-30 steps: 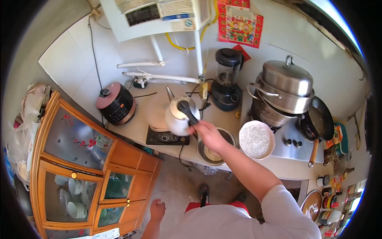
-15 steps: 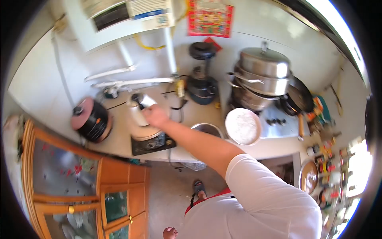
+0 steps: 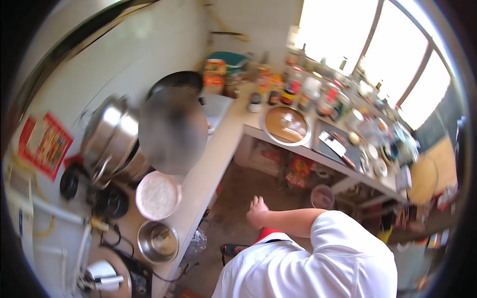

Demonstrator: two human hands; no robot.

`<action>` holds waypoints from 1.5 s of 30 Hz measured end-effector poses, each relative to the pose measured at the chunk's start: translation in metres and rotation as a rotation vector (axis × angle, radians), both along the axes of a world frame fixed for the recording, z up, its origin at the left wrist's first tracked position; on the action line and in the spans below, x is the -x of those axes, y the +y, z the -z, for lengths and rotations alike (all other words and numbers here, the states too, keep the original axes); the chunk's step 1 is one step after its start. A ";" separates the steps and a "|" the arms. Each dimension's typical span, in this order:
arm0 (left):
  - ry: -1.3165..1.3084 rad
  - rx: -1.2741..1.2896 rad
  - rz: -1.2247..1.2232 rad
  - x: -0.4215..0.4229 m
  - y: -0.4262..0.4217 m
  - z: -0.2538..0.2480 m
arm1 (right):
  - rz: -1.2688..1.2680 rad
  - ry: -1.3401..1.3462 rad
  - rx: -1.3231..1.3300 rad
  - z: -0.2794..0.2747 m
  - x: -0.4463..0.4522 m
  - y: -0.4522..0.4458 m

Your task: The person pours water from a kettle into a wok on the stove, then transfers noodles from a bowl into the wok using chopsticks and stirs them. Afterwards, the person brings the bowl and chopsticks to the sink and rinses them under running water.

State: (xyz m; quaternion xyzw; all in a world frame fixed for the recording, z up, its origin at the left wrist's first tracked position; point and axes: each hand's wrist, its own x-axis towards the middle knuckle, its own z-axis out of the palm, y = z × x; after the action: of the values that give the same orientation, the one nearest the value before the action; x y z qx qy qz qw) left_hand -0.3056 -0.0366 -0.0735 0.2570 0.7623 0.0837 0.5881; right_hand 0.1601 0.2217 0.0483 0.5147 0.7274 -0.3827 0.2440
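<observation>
My right hand [image 3: 257, 211] hangs in the air above the floor, in front of my body, holding nothing, with its fingers apart. My left hand is out of view. On the counter to the left of my right hand stands a pink-rimmed bowl [image 3: 158, 195] filled with something white, perhaps flour. Beside it is a steel bowl [image 3: 150, 242] with some pale stuff at its bottom. A white kettle-like vessel [image 3: 102, 274] rests on a round beige surface over a black electric hob [image 3: 141, 280] at the lower left.
A large steel steamer [image 3: 109, 136] stands by the wall, partly behind a blurred grey round shape [image 3: 173, 131]. On the right counter are a steel basin [image 3: 265, 130] of brownish contents, several sauce bottles [image 3: 290, 92], and a cleaver [image 3: 334, 143] on a dark board [image 3: 325, 130].
My right hand has let go of the kettle-like vessel and swung over the floor. My view has turned right, toward the window and the other counter. My left hand has left the view.
</observation>
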 end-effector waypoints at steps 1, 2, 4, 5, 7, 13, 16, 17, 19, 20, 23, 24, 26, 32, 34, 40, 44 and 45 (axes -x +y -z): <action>0.015 -0.001 0.073 -0.002 0.023 -0.003 | 0.047 -0.234 -0.343 -0.023 -0.041 -0.027; 0.023 -0.006 0.138 -0.010 0.046 -0.002 | 0.641 0.081 -0.095 -0.050 -0.068 -0.038; 0.053 -0.013 0.277 -0.020 0.079 -0.006 | 0.846 -0.010 -0.166 -0.028 -0.128 -0.070; 0.067 -0.028 0.356 -0.027 0.097 -0.004 | 0.985 -0.120 -0.236 -0.013 -0.155 -0.090; 0.113 -0.091 0.592 -0.037 0.128 0.006 | 1.126 -0.089 -0.202 0.015 -0.205 -0.125; 0.102 -0.003 0.588 -0.157 0.172 -0.033 | 1.410 0.085 -0.430 0.034 -0.310 -0.182; 0.068 0.047 0.242 -0.244 0.165 -0.087 | 1.497 0.097 -0.764 0.024 -0.367 -0.147; 0.071 0.037 0.237 -0.251 0.164 -0.087 | 1.502 0.089 -0.848 0.025 -0.386 -0.126; 0.067 0.051 0.221 -0.259 0.155 -0.089 | 1.588 0.125 -0.924 0.006 -0.416 -0.082; 0.019 0.014 0.233 -0.261 0.150 -0.093 | 1.605 0.091 -0.836 -0.012 -0.426 -0.060; -0.007 -0.107 0.619 -0.212 0.162 -0.043 | 1.631 -0.098 -0.730 -0.027 -0.452 0.003; 0.050 -0.077 0.537 -0.215 0.159 -0.052 | 1.638 -0.133 -0.683 -0.027 -0.459 0.019; 0.028 -0.092 0.489 -0.191 0.165 -0.033 | 1.651 -0.168 -0.554 -0.033 -0.468 0.042; -0.082 -0.170 0.500 -0.185 0.218 -0.012 | 1.697 -0.210 -0.480 -0.012 -0.488 0.067; -0.069 -0.090 0.429 -0.236 0.240 -0.054 | 1.677 -0.260 -0.392 -0.020 -0.490 0.071; -0.032 -0.114 0.469 -0.325 0.316 -0.095 | 1.578 -0.295 -0.357 -0.020 -0.497 0.072; -0.023 -0.407 0.642 -0.388 0.359 -0.113 | 1.588 -0.085 -0.789 -0.021 -0.487 0.079; -0.033 -0.479 0.689 -0.423 0.375 -0.149 | 1.402 0.066 -1.018 -0.019 -0.480 0.081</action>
State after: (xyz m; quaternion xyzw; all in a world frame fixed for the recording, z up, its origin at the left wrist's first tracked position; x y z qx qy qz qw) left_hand 0.1178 0.3385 0.0759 0.6253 0.5810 0.0612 0.5174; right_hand 0.6402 0.3028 0.0671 0.8796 0.3319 -0.0875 -0.3294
